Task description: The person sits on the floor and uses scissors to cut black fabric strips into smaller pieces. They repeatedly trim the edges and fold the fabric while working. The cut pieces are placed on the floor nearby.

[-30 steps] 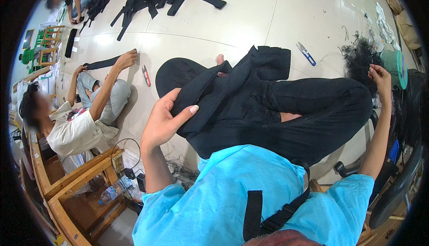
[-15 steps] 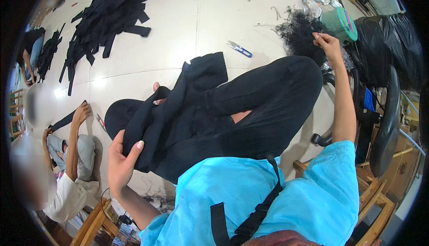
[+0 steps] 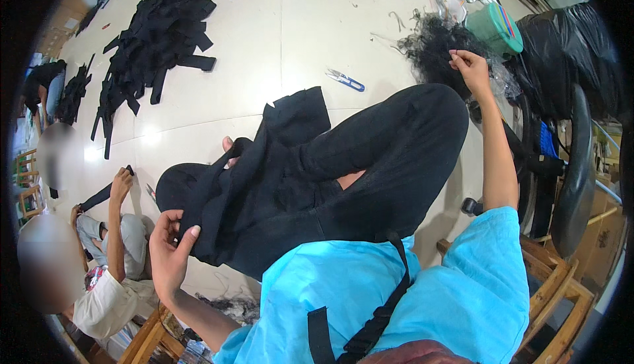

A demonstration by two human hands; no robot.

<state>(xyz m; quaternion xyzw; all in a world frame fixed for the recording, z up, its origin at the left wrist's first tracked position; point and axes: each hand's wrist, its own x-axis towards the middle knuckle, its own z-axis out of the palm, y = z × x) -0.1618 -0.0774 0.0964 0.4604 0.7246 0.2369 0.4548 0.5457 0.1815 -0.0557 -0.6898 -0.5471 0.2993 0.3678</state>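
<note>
A strip of black cloth (image 3: 228, 195) lies folded over my lap, black against my black trousers, so its outline partly blends in. My left hand (image 3: 169, 248) grips its near-left edge between thumb and fingers. Out to the far right my right hand (image 3: 471, 74) is raised in a pinch; whatever sits between the fingertips is too small to make out. Just beyond it a tangled heap of black thread scraps (image 3: 432, 47) rests on the floor. A pair of blue-handled thread snips (image 3: 345, 80) lies on the floor ahead of my knees.
Black cloth strips (image 3: 155, 37) are heaped at the far left. A green tub (image 3: 490, 27) and a black plastic bag (image 3: 558, 50) stand at the right, near a wooden stool (image 3: 558, 301). To my left a seated co-worker's hand (image 3: 121, 183) holds a black strip.
The view has shifted slightly. My right hand stays pinched near the thread heap, and my left hand keeps hold of the cloth with its fingers a little more curled.
</note>
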